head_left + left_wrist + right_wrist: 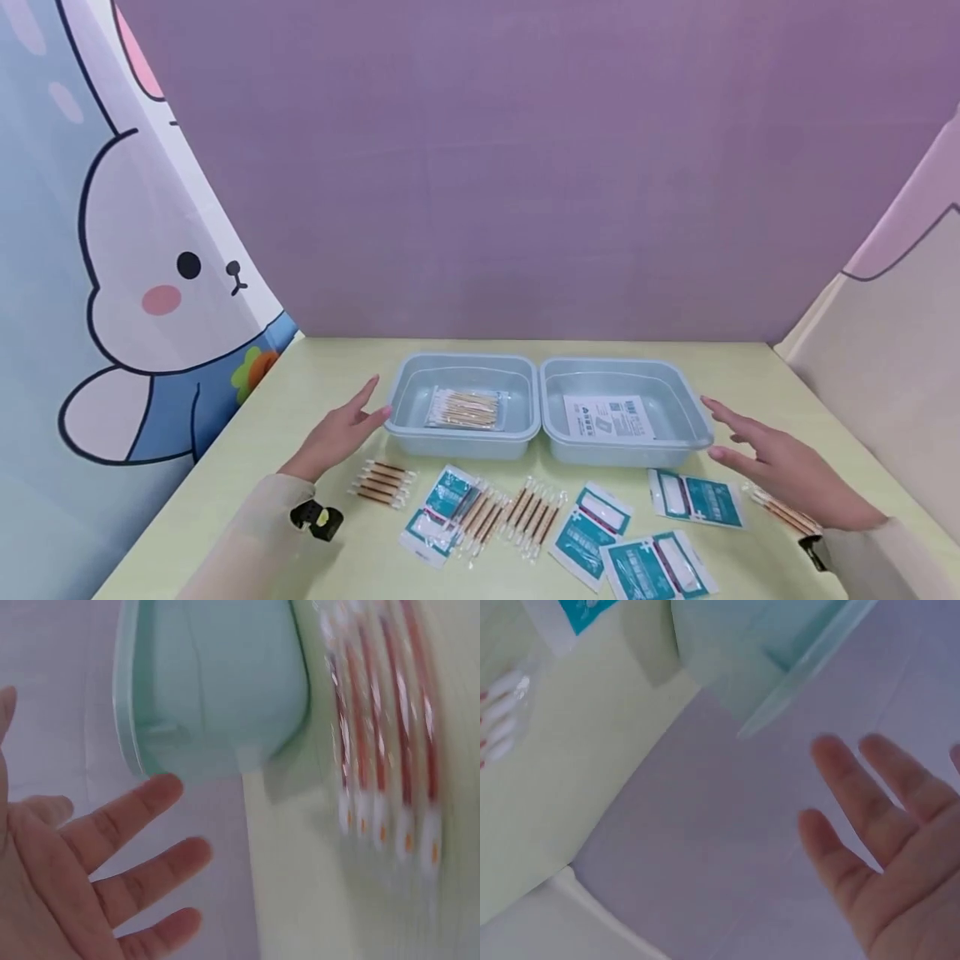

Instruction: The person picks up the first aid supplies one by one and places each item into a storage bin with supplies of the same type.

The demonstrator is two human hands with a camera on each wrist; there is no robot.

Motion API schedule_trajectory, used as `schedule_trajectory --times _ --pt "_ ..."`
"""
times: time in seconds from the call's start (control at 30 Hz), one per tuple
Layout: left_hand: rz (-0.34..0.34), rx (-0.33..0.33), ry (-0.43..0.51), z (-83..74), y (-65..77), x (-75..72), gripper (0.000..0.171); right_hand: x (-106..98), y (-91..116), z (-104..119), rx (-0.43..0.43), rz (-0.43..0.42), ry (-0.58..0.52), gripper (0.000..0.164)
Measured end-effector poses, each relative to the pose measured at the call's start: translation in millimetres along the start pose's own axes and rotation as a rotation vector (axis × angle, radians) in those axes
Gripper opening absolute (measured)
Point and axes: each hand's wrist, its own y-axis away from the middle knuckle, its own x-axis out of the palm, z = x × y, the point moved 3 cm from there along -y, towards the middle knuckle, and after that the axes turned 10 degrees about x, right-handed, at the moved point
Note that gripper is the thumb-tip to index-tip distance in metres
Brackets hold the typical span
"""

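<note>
Two light blue plastic trays stand side by side on the table. Beside the left end of the left tray (465, 447) is my left hand (337, 435), fingers spread and nothing held; whether a finger touches the rim cannot be told. A clear pack of cotton swabs (467, 410) lies in that tray. Inside the right tray (622, 455) is a white printed packet (609, 417). My right hand (787, 468) hovers off that tray's right end, holding nothing. The right wrist view shows its fingers (866, 799) apart from the tray.
Brown-stemmed swabs in clear wrap (382, 485) lie below my left hand, with more swabs (532, 517) in front of the trays and others (783, 510) partly under my right hand. Several teal-and-white packets (588, 533) are scattered nearby. A purple backdrop (525, 183) rises behind the table.
</note>
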Motion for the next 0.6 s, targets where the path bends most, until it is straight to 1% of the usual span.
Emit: schedule_trajectory --times 0.13,0.2,0.27,0.37,0.43,0.5,0.6 --pt "0.001 -0.015 0.165 4.3 -6.0 4.9 0.07 -4.8 -3.1 -18.1 0.0 0.014 -0.053 0.055" --pt "0.012 -0.039 0.239 7.0 -8.1 7.3 0.07 -5.8 -3.9 -31.6 0.003 0.014 -0.08 0.048" --pt "0.019 -0.071 0.29 9.9 -9.2 9.1 0.068 -6.3 -4.8 -46.1 0.016 0.021 -0.1 0.044" --pt "0.028 -0.12 0.327 13.3 -9.0 10.6 0.067 -4.9 -6.0 -65.6 0.045 0.078 -0.12 0.045" --pt "0.032 -0.14 0.344 14.7 -8.6 11.1 0.067 -3.5 -6.8 -75.6 0.069 0.123 -0.107 0.048" --pt "0.026 -0.151 0.372 15.2 -8.0 11.3 0.067 -1.7 -7.4 -83.5 0.082 0.162 -0.08 0.051" --pt "0.007 -0.162 0.416 15.1 -8.5 11.9 0.066 3.1 -6.8 -92.8 0.073 0.221 -0.069 0.051"
